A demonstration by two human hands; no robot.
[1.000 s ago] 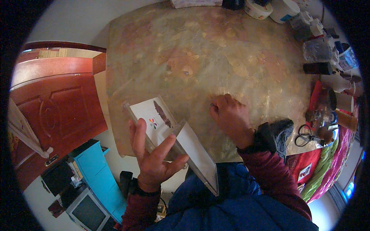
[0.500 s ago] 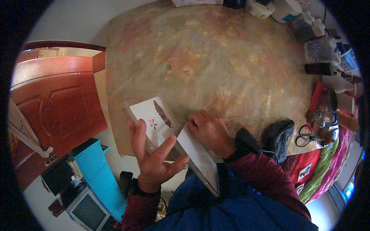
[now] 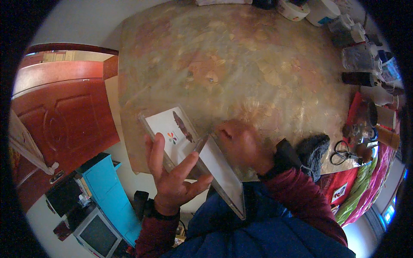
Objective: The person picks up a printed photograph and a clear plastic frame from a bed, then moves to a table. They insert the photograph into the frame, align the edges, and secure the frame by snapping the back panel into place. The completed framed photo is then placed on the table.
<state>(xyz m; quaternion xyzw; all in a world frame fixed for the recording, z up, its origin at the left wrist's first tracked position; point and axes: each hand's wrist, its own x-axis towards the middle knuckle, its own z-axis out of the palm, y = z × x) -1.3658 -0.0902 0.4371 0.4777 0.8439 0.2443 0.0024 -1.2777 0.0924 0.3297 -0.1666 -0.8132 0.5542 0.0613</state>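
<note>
Clock reference: case centre, twelve toward the far side of the table (image 3: 241, 64). My left hand (image 3: 174, 185), at seven o'clock, supports the clear case (image 3: 223, 172), digits spread across its two angled panels, probably to steady them apart. The case's five-o'clock end overhangs the near edge, presumably for clearance. My right hand (image 3: 246, 142), between two and three o'clock, is blurred, fingers curled beside the right panel; whether it grips anything, I cannot tell. Markings: multicoloured petal emblem (image 3: 172, 138) and brown elongated figure (image 3: 183, 127) on white; any finer lettering is unreadable.
</note>
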